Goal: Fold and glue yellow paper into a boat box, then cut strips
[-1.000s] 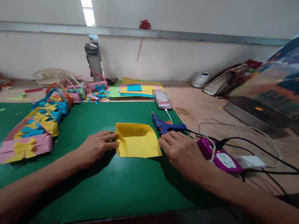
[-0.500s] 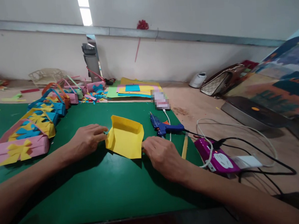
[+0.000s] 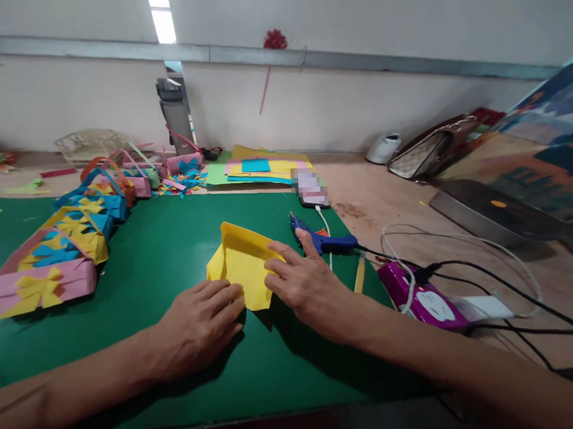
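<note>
Touching yellow paper are left hand and right hand.

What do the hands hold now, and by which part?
Yellow paper: left hand at its near left edge, right hand at its right side; pinching or only pressing, I cannot tell.

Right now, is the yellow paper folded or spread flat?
Partly folded. The yellow paper stands up along its far and left sides, around an open middle; left hand and right hand touch it.

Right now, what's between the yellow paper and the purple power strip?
Head view: right hand, narrow yellow strip, parts of black cable and white cable.
</note>
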Tool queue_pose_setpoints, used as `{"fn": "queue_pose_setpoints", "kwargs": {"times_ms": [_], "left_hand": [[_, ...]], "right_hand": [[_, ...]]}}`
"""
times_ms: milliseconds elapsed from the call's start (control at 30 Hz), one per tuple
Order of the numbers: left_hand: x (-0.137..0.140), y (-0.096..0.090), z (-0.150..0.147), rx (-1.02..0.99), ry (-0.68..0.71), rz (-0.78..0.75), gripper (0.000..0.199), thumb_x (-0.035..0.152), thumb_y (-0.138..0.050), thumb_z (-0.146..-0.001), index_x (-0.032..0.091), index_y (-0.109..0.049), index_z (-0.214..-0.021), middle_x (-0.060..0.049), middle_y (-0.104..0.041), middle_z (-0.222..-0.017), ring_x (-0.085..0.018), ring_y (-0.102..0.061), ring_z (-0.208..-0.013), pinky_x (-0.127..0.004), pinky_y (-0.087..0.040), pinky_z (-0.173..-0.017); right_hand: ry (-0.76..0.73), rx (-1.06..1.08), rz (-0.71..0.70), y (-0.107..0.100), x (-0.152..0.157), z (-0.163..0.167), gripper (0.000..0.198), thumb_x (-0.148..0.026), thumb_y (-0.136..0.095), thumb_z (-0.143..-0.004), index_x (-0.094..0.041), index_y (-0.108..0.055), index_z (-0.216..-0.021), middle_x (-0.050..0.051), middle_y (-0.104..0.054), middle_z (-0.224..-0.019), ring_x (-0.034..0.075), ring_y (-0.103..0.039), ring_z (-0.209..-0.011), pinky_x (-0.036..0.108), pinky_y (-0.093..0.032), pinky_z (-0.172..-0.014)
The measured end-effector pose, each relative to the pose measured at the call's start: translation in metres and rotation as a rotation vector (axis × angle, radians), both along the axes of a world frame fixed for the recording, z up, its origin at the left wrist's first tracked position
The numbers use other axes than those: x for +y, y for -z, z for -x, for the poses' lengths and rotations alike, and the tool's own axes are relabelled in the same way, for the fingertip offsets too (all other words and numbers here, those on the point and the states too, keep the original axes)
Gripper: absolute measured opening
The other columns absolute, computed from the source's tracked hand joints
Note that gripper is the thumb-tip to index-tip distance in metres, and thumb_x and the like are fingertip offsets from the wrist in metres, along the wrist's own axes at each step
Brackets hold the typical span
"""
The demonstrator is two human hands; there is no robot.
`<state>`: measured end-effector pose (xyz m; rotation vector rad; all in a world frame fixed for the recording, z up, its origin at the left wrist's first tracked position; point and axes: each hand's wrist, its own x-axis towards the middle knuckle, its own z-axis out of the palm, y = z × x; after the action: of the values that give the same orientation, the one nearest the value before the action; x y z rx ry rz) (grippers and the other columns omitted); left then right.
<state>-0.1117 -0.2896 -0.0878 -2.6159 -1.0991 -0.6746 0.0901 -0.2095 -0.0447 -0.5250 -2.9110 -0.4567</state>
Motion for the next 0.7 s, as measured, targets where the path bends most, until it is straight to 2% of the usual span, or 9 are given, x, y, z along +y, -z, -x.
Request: {"fn": "queue_pose_setpoints", "kwargs": {"times_ms": [167,300,433,500,600,700], "left_hand": [[-0.001,0.006,-0.003,-0.001,-0.033,0.120,0.020,0.022,-0.045,-0.089,0.013,-0.061,-0.097,-0.010,-0.066,-0.100,-0.024,-0.059,-0.090,-0.041,-0.051,-0.076],[-0.003,0.008,-0.002,-0.062,-0.020,0.102,0.017,0.021,-0.047,-0.089,0.015,-0.061,-0.094,-0.009,-0.066,-0.097,-0.023,-0.059,-0.089,-0.044,-0.048,-0.084],[0.000,0.014,0.003,-0.162,0.043,0.083,0.018,0.013,-0.042,-0.090,0.015,-0.059,-0.084,-0.006,-0.065,-0.086,-0.017,-0.058,-0.082,-0.039,-0.046,-0.088],[0.003,0.019,0.008,-0.203,0.060,0.118,0.021,0.009,-0.037,-0.091,0.015,-0.056,-0.082,-0.005,-0.063,-0.083,-0.014,-0.057,-0.076,-0.034,-0.048,-0.084],[0.009,0.023,0.014,-0.215,0.047,0.151,0.021,0.010,-0.034,-0.092,0.015,-0.052,-0.083,-0.003,-0.059,-0.078,-0.012,-0.053,-0.068,-0.025,-0.049,-0.068],[0.012,0.020,0.016,-0.168,0.017,0.098,0.019,0.012,-0.033,-0.092,0.015,-0.051,-0.098,-0.004,-0.056,-0.079,-0.012,-0.052,-0.067,-0.023,-0.048,-0.059]], "right_hand": [[0.036,-0.021,0.055,-0.004,-0.001,0.007,0.019,-0.005,-0.045,-0.084,-0.017,-0.060,-0.082,0.005,-0.065,-0.084,0.028,-0.048,-0.110,0.060,-0.017,-0.099],[0.038,0.045,0.005,0.005,0.002,0.014,0.019,-0.006,-0.043,-0.086,-0.016,-0.059,-0.083,0.006,-0.065,-0.086,0.029,-0.045,-0.114,0.060,-0.014,-0.100],[0.034,0.055,-0.046,0.010,0.003,0.019,0.020,-0.007,-0.042,-0.087,-0.016,-0.059,-0.083,0.007,-0.063,-0.083,0.029,-0.045,-0.114,0.061,-0.014,-0.100],[0.030,0.040,-0.059,0.011,0.004,0.022,0.020,-0.008,-0.041,-0.088,-0.016,-0.059,-0.083,0.006,-0.063,-0.081,0.029,-0.045,-0.113,0.061,-0.015,-0.101],[0.019,0.018,-0.080,0.012,0.004,0.024,0.019,-0.008,-0.042,-0.087,-0.015,-0.059,-0.082,0.005,-0.062,-0.077,0.029,-0.047,-0.111,0.061,-0.017,-0.101],[0.008,0.014,-0.091,0.014,0.005,0.025,0.018,-0.008,-0.044,-0.087,-0.016,-0.059,-0.081,0.004,-0.062,-0.075,0.028,-0.048,-0.106,0.061,-0.018,-0.101]]}}
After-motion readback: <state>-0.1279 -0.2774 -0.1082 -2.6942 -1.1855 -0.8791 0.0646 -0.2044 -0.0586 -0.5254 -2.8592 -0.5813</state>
